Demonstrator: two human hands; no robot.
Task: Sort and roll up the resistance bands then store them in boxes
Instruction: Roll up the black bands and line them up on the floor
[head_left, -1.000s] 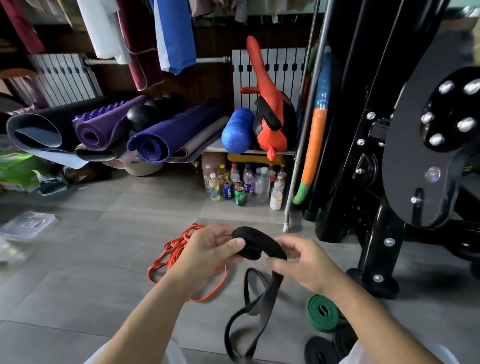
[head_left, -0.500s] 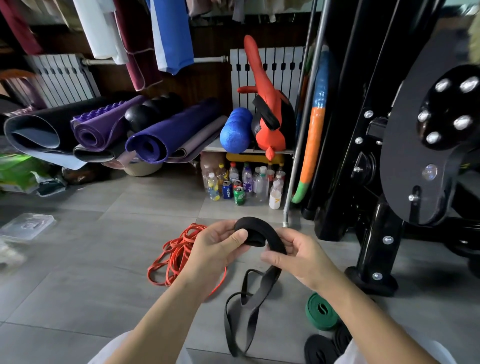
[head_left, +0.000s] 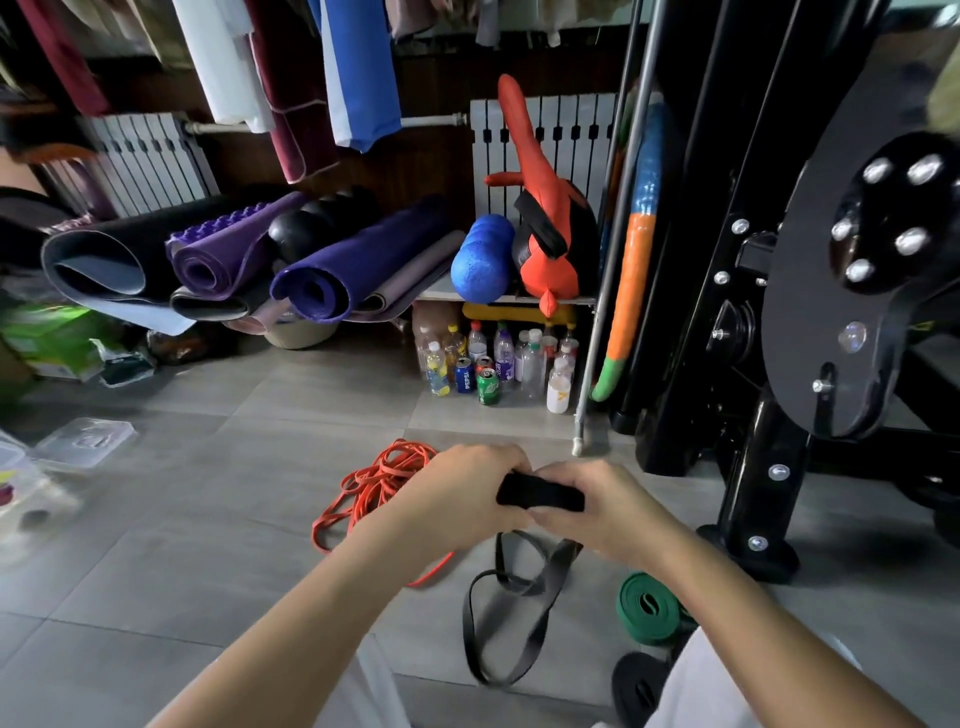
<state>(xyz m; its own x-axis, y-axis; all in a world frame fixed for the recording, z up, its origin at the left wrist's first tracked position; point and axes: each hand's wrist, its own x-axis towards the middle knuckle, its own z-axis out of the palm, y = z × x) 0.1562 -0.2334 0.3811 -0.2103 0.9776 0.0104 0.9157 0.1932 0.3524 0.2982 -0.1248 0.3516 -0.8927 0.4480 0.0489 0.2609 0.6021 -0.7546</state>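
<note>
Nearest, low on the right by the person's knee, a rolled black band (head_left: 641, 686) and a rolled green band (head_left: 649, 608) lie flat on the tiled floor (head_left: 156, 545), just beside each other. I judge them to be finished coils set within reach for boxing, each tight enough to hold its shape. Just left of them, the loose tail of the black band (head_left: 540, 493) in hand hangs in a slack loop whose lower end seems to reach the floor, so the unrolled part feeds upward freely. Above it the left hand (head_left: 462, 499) and right hand (head_left: 597, 512) meet around the wound part of that band. The fingers and thumbs of both hands are curled over it and pinch it from either side, a hold that likely stops the springy coil from unwinding between turns. Judging by the tail, the roll looks about half made. Beyond the left hand a tangled heap of orange bands (head_left: 379, 478) lies on the floor, unsorted. At the far left sits a clear plastic box (head_left: 85, 441), well apart from the hands, probably meant for storage. Farther back stand bottles (head_left: 493, 364) and rolled mats (head_left: 332, 270).
</note>
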